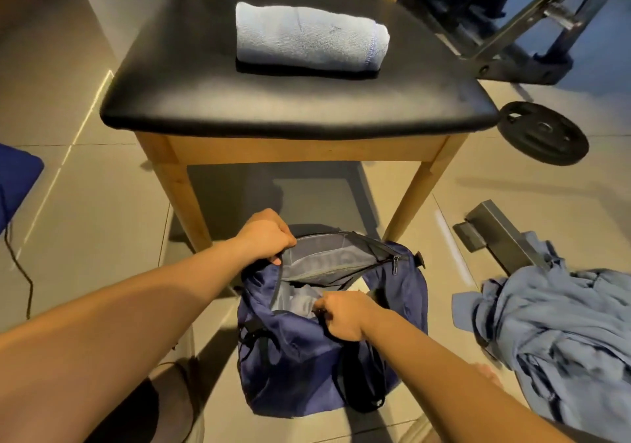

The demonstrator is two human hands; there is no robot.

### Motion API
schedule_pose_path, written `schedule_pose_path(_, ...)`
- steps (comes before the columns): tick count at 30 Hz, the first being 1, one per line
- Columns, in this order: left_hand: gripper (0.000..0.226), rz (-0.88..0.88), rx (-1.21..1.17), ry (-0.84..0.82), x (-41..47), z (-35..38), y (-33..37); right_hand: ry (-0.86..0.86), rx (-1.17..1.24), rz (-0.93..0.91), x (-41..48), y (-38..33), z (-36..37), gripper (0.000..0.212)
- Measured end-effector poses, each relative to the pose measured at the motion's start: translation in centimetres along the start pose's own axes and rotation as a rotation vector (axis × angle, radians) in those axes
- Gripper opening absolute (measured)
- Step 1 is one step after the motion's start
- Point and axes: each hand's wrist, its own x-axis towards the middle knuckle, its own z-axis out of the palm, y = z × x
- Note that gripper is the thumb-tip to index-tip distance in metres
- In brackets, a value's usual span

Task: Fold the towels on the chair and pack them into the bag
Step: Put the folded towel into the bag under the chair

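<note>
Before the chair, both hands grip the bag.

Black chair seat carries folded towel; tiled floor carries bag, weight plate

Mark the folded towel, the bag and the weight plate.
folded towel (309, 34), head view, middle of its top face.
bag (297, 367), head view, dark blue front side.
weight plate (544, 133), head view, near its centre.
</note>
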Motion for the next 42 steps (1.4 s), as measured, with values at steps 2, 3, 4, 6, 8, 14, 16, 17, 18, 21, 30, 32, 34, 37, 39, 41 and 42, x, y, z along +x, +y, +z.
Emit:
schedule_pose_path(2,0.015,0.011,0.003,0.023,-0.2,0.7,-0.2,0.021,0.003,0.021,-1.6,0.0,0.7,0.016)
schedule_pose_path(3,0.016,0.032,0.019,0.041,-0.4,1.0,-0.2,0.033,-0.003,0.038,-2.3,0.0,1.1,0.009)
schedule_pose_path(4,0.017,0.057,0.043,0.066,-0.5,1.3,-0.3,0.041,-0.008,0.058,-3.1,-0.1,1.6,0.006)
schedule_pose_path(6,0.020,0.096,0.110,0.141,-0.8,1.6,-0.4,0.031,-0.001,0.114,-4.4,-0.1,2.7,0.011)
schedule_pose_path(8,0.024,0.124,0.152,0.253,-1.1,1.9,-0.6,0.004,0.015,0.176,-5.5,-0.2,3.8,0.010)
schedule_pose_path(14,0.030,0.150,0.157,0.359,-2.6,4.4,-1.8,-0.090,0.156,0.386,-5.6,-1.8,5.8,0.032)
schedule_pose_path(16,0.029,0.167,0.246,0.282,-2.8,4.8,-2.8,-0.076,0.236,0.418,-5.6,-2.1,7.2,0.033)
schedule_pose_path(17,0.027,0.173,0.280,0.233,-2.8,4.8,-3.2,-0.069,0.276,0.423,-5.7,-2.2,7.8,0.030)
schedule_pose_path(18,0.024,0.180,0.295,0.183,-2.8,4.9,-3.6,-0.074,0.310,0.418,-5.8,-2.2,8.3,0.025)
schedule_pose_path(21,0.022,0.217,0.252,0.092,-3.1,5.4,-4.1,-0.107,0.376,0.402,-6.3,-1.9,8.6,0.006)
schedule_pose_path(30,0.063,0.970,0.607,-0.030,-5.8,8.0,-0.6,0.748,0.118,0.618,-6.3,3.9,1.2,0.019)
schedule_pose_path(32,0.087,0.989,0.783,-0.264,-6.1,8.6,-0.5,0.732,0.133,0.797,-5.5,6.3,0.2,0.047)
schedule_pose_path(34,0.104,0.942,0.903,-0.382,-6.0,9.1,-1.0,0.606,0.276,0.892,-4.2,7.8,0.0,0.071)
schedule_pose_path(37,0.113,0.854,0.949,-0.434,-5.4,9.5,-1.8,0.549,0.295,0.862,-2.4,8.8,0.8,0.047)
schedule_pose_path(39,0.119,0.822,0.944,-0.445,-4.9,9.6,-2.2,0.565,0.323,0.818,-2.6,9.9,1.3,0.028)
schedule_pose_path(41,0.122,0.784,0.928,-0.475,-4.6,9.6,-2.5,0.530,0.399,0.770,-4.3,11.9,2.0,0.024)
schedule_pose_path(42,0.124,0.763,0.916,-0.492,-4.5,9.6,-2.5,0.467,0.383,0.765,-5.8,13.1,2.4,0.023)
